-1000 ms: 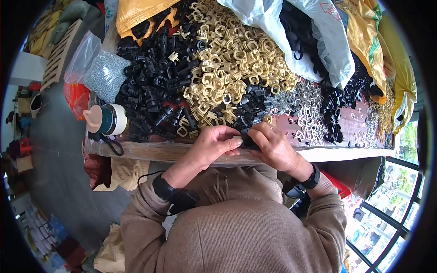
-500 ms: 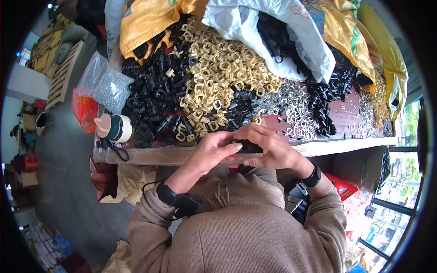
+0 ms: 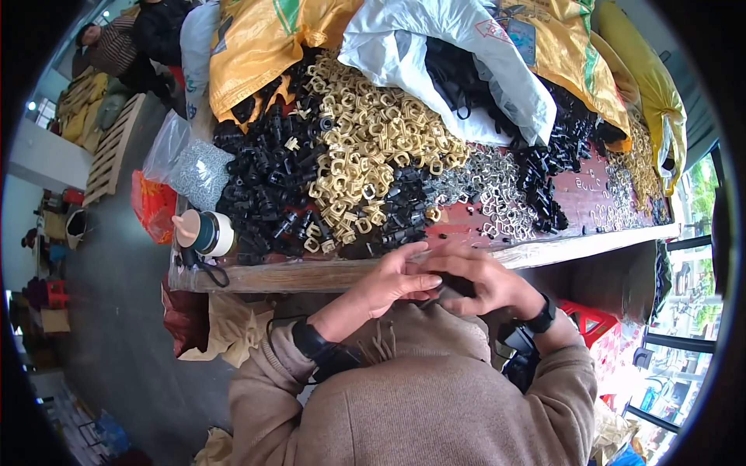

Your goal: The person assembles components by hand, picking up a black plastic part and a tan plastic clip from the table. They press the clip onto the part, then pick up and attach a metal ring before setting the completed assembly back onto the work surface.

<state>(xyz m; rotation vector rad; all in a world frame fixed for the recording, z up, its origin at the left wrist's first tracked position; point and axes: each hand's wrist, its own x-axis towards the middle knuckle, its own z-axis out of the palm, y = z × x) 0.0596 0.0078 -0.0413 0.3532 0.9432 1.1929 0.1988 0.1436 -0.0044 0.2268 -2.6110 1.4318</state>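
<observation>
Just off the table's near edge, my left hand (image 3: 395,284) and my right hand (image 3: 491,281) meet in front of my chest. Between them is a small black plastic part (image 3: 454,285), mostly covered by my fingers. My left thumb and fingers pinch at its left side, while the fingers of my right hand curl over it from the other side. Beyond my hands lie a heap of black plastic fittings (image 3: 273,175), a pile of gold-coloured metal clasps (image 3: 369,128) and scattered silver metal rings (image 3: 505,206).
A wooden-edged table (image 3: 311,276) carries the heaps. Orange woven bags (image 3: 252,58) and a white bag (image 3: 396,39) spill parts at the back. On the left stand a lidded bottle (image 3: 214,234) and a clear bag of small grey pieces (image 3: 200,172). Red stool (image 3: 588,322) at right.
Both hands have drawn down toward my chest, and the black part shows less. My view has shifted, so the table sits slightly differently and people appear at the upper left.
</observation>
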